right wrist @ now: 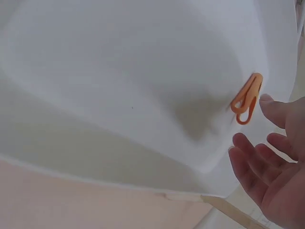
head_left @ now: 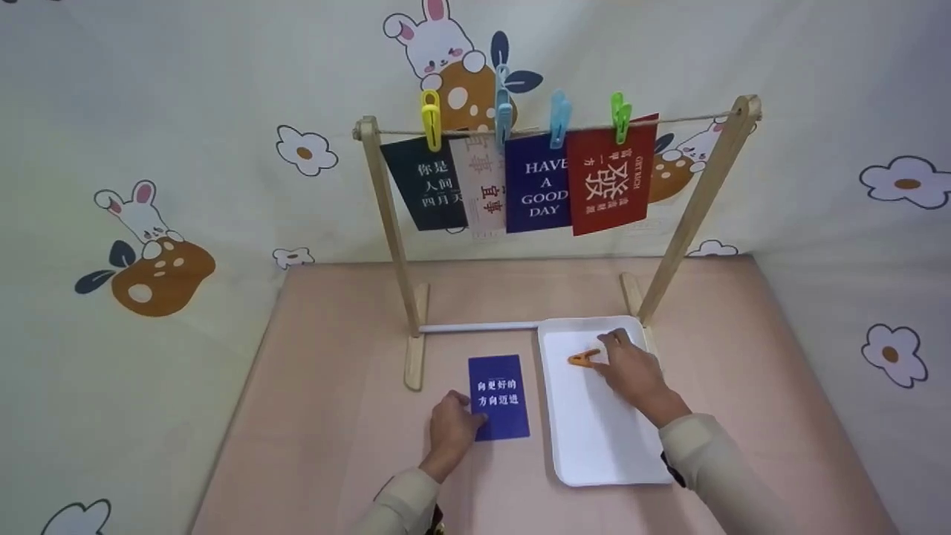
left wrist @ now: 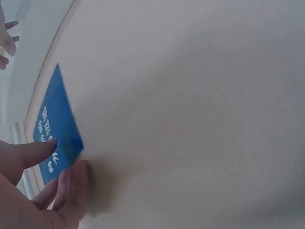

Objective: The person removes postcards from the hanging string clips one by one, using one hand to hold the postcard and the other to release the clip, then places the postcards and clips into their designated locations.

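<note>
A blue card (head_left: pixel 499 397) with white Chinese writing lies on the table. My left hand (head_left: pixel 453 429) is at its left edge, the thumb over the card's face and the fingers by the border. In the left wrist view a gap shows between thumb and fingertips, with the card (left wrist: pixel 59 119) beyond. An orange clothespin (head_left: pixel 584 358) lies in the white tray (head_left: pixel 594 446). My right hand (head_left: pixel 633 370) reaches over the tray, thumb close beside the clothespin (right wrist: pixel 248 98). Its fingers are spread apart, and the clothespin sits near the gap between thumb and fingers.
Behind the tray stands a wooden rack (head_left: pixel 390 223) with a string across its top. Several cards hang there, among them a red card (head_left: pixel 613 178), under a yellow clothespin (head_left: pixel 431 120), blue ones and a green clothespin (head_left: pixel 621 117). A white bar (head_left: pixel 479 327) joins the rack's feet.
</note>
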A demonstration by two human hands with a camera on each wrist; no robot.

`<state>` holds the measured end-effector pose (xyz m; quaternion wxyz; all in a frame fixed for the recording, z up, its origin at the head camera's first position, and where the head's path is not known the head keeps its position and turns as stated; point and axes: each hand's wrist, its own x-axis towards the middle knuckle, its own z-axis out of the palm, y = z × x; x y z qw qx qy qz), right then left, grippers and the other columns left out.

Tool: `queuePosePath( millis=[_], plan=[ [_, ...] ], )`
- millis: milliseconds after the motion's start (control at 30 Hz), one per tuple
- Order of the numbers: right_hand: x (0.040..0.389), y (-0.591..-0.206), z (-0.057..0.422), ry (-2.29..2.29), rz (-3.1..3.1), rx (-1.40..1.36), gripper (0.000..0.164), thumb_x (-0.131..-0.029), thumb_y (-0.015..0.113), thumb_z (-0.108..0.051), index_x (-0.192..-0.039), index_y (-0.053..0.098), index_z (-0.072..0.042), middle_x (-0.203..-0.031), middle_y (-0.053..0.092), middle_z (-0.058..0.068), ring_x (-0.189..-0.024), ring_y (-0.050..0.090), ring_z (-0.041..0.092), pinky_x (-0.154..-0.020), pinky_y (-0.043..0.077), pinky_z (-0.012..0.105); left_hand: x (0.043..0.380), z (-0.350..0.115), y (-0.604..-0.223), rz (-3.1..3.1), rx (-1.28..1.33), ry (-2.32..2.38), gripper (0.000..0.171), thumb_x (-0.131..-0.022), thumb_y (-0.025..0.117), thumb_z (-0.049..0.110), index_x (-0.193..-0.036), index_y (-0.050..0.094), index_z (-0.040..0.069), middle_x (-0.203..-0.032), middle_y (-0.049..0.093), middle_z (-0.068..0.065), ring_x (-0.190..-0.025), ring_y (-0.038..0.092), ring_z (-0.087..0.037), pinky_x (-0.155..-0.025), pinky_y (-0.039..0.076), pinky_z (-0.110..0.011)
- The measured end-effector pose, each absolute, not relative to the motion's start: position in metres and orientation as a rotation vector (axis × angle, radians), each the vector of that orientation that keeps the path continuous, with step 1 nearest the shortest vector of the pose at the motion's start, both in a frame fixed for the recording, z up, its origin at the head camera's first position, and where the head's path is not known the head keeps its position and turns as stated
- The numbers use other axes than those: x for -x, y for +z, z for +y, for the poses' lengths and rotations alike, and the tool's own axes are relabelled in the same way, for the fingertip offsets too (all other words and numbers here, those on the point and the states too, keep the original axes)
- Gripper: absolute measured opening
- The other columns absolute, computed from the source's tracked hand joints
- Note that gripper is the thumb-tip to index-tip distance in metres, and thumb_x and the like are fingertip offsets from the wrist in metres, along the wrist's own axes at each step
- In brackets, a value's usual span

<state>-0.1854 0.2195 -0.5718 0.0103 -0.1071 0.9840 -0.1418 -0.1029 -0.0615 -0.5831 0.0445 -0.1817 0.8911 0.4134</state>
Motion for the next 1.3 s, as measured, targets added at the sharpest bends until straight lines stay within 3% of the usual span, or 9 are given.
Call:
queuePosePath(
  millis=[167, 433, 667, 867, 1300],
  plan=[
    [0.185, -0.549, 0.225, -0.423, 3.135, 0.408, 0.047, -0.086, 0.079, -0.016, -0.125, 0.061, 0.001, -0.122, 0.060, 0.020, -0.092, 0.069, 0.032, -0.059, 0.057, 0.046, 0.104, -0.055, -0.559, 2.678, 0.451, 1.233, 0.037, -0.080, 0.080, 0.009, -0.109, 0.063, -0.008, -0.102, 0.070, -0.019, -0.090, 0.068, -0.026, -0.080, 0.059, -0.040],
    [0.183, -0.511, 0.227, -0.470, 3.208, 0.566, 0.043, -0.085, 0.080, -0.014, -0.123, 0.063, -0.001, -0.116, 0.063, 0.016, -0.091, 0.070, 0.029, -0.058, 0.058, 0.040, 0.114, -0.045, -0.529, 2.643, 0.293, 1.304, 0.044, -0.085, 0.078, 0.013, -0.122, 0.060, -0.005, -0.110, 0.064, -0.021, -0.101, 0.064, -0.030, -0.087, 0.056, -0.045],
    [0.182, -0.470, 0.221, -0.491, 3.236, 0.663, 0.045, -0.084, 0.081, -0.013, -0.124, 0.064, -0.003, -0.114, 0.065, 0.015, -0.091, 0.071, 0.028, -0.066, 0.063, 0.041, 0.121, -0.034, -0.498, 2.583, 0.158, 1.403, 0.055, -0.089, 0.074, 0.015, -0.136, 0.052, -0.004, -0.126, 0.057, -0.023, -0.118, 0.058, -0.037, -0.099, 0.052, -0.052],
    [0.175, -0.433, 0.217, -0.475, 3.312, 0.796, 0.045, -0.081, 0.084, -0.012, -0.122, 0.066, -0.002, -0.117, 0.066, 0.017, -0.102, 0.070, 0.033, -0.073, 0.063, 0.047, 0.125, -0.021, -0.463, 2.543, -0.009, 1.485, 0.054, -0.093, 0.071, 0.015, -0.140, 0.050, 0.000, -0.134, 0.054, -0.019, -0.125, 0.056, -0.034, -0.101, 0.054, -0.044],
    [0.184, -0.358, 0.217, -0.366, 3.423, 1.211, 0.046, -0.080, 0.085, -0.016, -0.120, 0.067, -0.002, -0.116, 0.068, 0.015, -0.106, 0.063, 0.030, -0.078, 0.063, 0.040, 0.145, 0.002, -0.395, 2.597, -0.157, 1.576, 0.058, -0.090, 0.076, 0.017, -0.141, 0.051, 0.006, -0.137, 0.055, -0.013, -0.126, 0.055, -0.029, -0.101, 0.054, -0.038]
  ],
)
